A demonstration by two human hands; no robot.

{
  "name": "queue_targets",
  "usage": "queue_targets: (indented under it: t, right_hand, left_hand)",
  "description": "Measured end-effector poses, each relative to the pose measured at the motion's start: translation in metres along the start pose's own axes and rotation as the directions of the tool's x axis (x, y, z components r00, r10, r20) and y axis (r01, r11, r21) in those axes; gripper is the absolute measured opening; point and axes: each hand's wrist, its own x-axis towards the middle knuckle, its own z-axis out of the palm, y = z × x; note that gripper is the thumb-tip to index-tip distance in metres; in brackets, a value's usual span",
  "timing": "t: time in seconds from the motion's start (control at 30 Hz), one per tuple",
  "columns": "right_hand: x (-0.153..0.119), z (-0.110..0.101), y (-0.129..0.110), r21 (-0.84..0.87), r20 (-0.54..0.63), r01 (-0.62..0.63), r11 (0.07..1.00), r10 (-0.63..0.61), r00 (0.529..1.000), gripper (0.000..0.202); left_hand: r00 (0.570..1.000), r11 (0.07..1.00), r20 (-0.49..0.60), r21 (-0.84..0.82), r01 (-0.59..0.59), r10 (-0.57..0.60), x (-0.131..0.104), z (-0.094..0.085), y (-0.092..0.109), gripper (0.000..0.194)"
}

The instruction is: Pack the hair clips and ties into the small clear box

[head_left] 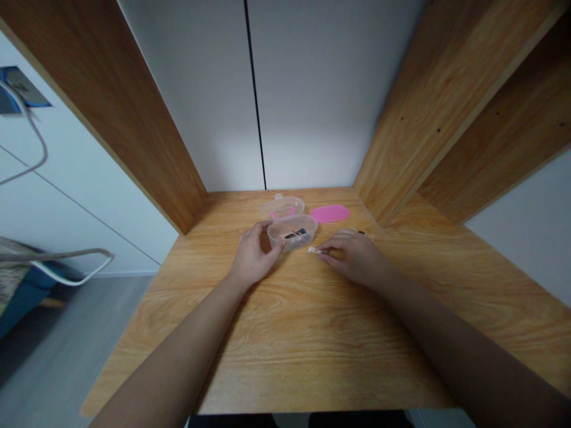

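Note:
A small clear plastic box [275,239] stands on the wooden table, its hinged lid [263,210] folded back with pink marking on it. Inside lies a small dark, partly shiny item [298,233], too small to name. My left hand [253,255] grips the box's left side, thumb at the front and fingers behind. Just right of the box, my right hand [352,252] pinches a small slim silvery tool [316,250], its tip pointing toward the box. The fingers hide the rest of it. Behind this hand a pink oval piece [330,213] lies flat.
The wooden tabletop [312,345] is bounded by a white back panel [312,107], a wooden upright [147,119] on the left and wooden boards [428,119] on the right. A small dark thing [361,233] shows beyond my right hand. White cables [84,279] hang at far left.

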Motion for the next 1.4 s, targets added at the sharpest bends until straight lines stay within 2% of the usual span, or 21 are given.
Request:
queue_targets:
  t: [0.13,0.23,0.5,0.73,0.83,0.93,1.03,1.13,1.27,1.4]
  right_hand:
    - [-0.001,-0.007,-0.002,-0.098,0.025,-0.166,0.981,0.17,0.985,0.019]
    - [-0.003,-0.01,-0.005,-0.147,0.071,-0.231,0.962,0.244,0.967,0.02]
    - [-0.005,-0.009,-0.003,-0.141,0.175,-0.259,0.955,0.282,0.943,0.015]
    - [-0.004,-0.004,-0.003,-0.137,0.148,-0.215,0.967,0.235,0.961,0.014]
    - [-0.002,-0.004,-0.004,-0.109,0.086,-0.19,0.976,0.199,0.976,0.01]
    - [-0.001,-0.004,-0.005,-0.039,-0.073,-0.166,0.985,0.163,0.984,0.006]
    - [0.0,-0.004,-0.005,0.061,-0.224,-0.1,0.993,0.112,0.968,0.008]
    - [0.001,-0.004,-0.004,0.063,-0.328,-0.012,0.998,0.032,0.944,0.009]
    - [0.001,-0.003,-0.002,-0.015,-0.397,0.073,0.997,-0.073,0.915,0.004]
    - [0.0,-0.001,-0.005,-0.044,-0.398,0.115,0.992,-0.123,0.909,0.007]
  left_hand:
    - [1.0,1.0,-0.009,0.002,-0.002,0.002,0.0,0.0,-0.001,0.045]
    - [1.0,1.0,-0.006,-0.009,-0.006,0.006,0.0,0.0,-0.001,0.045]
    - [1.0,1.0,0.0,-0.007,-0.003,0.003,0.0,-0.001,0.0,0.045]
    - [1.0,1.0,0.003,0.005,0.004,-0.004,0.0,0.0,-0.001,0.046]
    - [1.0,1.0,0.003,0.004,-0.001,0.001,0.0,0.0,0.0,0.046]
    - [1.0,1.0,0.013,-0.02,-0.012,0.012,0.0,0.0,0.001,0.045]
    - [0.999,0.998,0.037,-0.062,-0.025,0.028,0.0,-0.001,0.002,0.047]
    - [0.994,0.992,0.086,-0.112,-0.056,0.065,0.0,-0.001,0.004,0.047]
    - [0.979,0.984,0.162,-0.146,-0.104,0.127,-0.002,-0.002,0.007,0.047]
    - [0.962,0.975,0.21,-0.173,-0.138,0.173,-0.003,-0.002,0.009,0.049]
